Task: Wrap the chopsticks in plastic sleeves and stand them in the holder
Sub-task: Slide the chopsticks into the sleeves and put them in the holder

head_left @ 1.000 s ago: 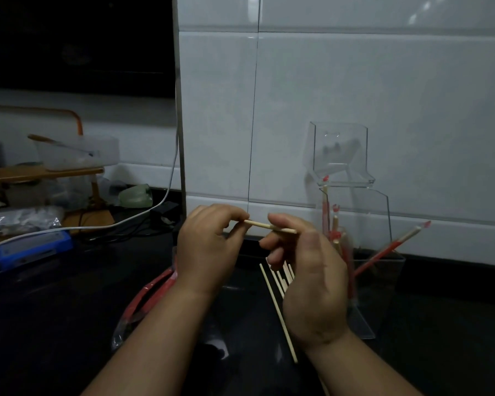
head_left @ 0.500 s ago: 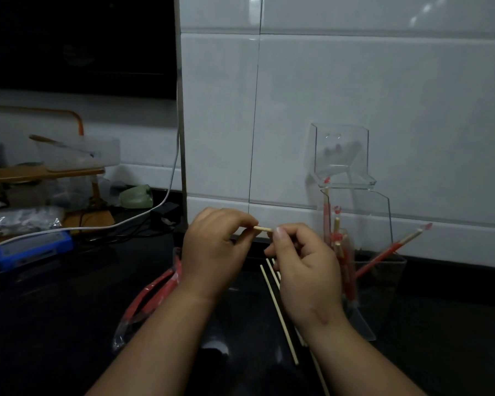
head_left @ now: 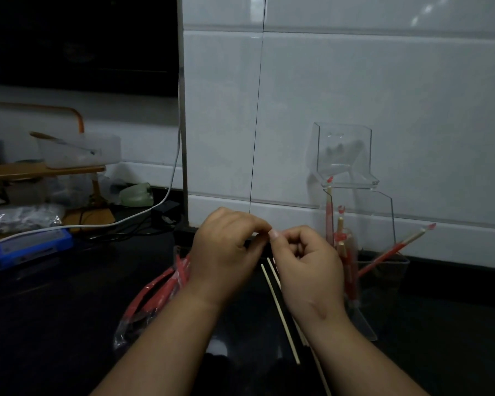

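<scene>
Head-worn view, forward-down, close.

worktop (head_left: 69, 324): glossy black
wall tiles (head_left: 355, 95): white, thin grey joints
chopsticks (head_left: 280, 312): pale bare wood
sleeves (head_left: 155, 292): red with clear plastic, at 7 o'clock
holder (head_left: 363, 212): clear, colourless
box (head_left: 32, 247): blue, at 9 o'clock
cable (head_left: 143, 217): white

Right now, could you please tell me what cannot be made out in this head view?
Head view:
The pinched item: the left hand and right hand cover all but a pale sliver; chopstick or sleeve unclear.
The bare chopsticks: far ends behind the right hand; count unclear.
The wrapped chopsticks in the clear holder: overlapping and dim; count unclear.
</scene>
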Tool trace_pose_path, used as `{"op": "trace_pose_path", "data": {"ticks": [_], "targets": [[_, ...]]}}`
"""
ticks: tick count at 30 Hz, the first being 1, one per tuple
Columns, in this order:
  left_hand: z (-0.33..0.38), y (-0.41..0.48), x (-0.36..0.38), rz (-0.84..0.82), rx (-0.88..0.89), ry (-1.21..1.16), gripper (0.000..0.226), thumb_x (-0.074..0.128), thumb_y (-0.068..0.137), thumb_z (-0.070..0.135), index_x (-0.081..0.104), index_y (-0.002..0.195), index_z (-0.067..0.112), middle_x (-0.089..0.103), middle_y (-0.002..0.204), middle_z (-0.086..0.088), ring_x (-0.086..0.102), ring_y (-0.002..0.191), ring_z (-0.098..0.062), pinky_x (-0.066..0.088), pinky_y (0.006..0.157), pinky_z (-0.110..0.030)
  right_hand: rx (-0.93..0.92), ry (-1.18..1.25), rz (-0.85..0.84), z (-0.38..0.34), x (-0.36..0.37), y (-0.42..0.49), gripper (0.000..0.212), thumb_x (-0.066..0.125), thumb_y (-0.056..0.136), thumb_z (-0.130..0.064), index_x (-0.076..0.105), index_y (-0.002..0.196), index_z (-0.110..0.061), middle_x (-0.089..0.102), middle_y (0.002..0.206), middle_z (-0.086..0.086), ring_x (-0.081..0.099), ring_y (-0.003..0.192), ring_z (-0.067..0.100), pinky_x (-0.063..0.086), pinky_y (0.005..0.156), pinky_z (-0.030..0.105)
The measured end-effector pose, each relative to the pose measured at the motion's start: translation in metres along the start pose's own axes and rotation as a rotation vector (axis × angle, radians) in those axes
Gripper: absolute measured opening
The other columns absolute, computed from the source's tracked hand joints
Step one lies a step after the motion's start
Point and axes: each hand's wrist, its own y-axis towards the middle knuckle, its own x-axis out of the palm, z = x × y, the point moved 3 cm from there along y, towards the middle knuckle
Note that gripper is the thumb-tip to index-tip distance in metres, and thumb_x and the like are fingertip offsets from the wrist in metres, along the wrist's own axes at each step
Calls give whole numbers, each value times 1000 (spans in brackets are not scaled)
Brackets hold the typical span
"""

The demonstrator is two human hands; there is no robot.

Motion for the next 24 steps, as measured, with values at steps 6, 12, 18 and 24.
{"op": "trace_pose_path", "data": {"ticks": [6,12,18,24], "targets": [[-5,3,-11,163,-225,-139,14,72,82,28,70,95,26,65,80,20,61,74,-13,50,70,-30,-7,37,8,0,-1,-2,26,61,93,-23,59,68,-17,57,59,0,48,53,3,38,52,20],[-17,3,-27,479,-500,-271,23,71,89,13,62,99,31,62,88,20,62,81,-3,54,74,-29,-18,-72,-97,6,6,-2,20,62,92,-20,59,74,-28,60,65,-16,52,59,1,40,55,16],[-29,0,-35,679,-736,-381,21,68,92,13,54,101,26,59,90,13,60,78,6,49,71,-12,6,-371,-266,13,11,-3,38,63,92,-23,54,127,-33,54,124,-13,52,108,0,38,89,9],[-46,-5,-29,758,-1027,-557,23,70,91,13,56,90,31,65,80,7,65,67,2,49,62,-12,89,-474,-378,18,12,-5,63,57,95,-39,29,150,-30,37,151,-8,36,139,14,31,114,31]]}}
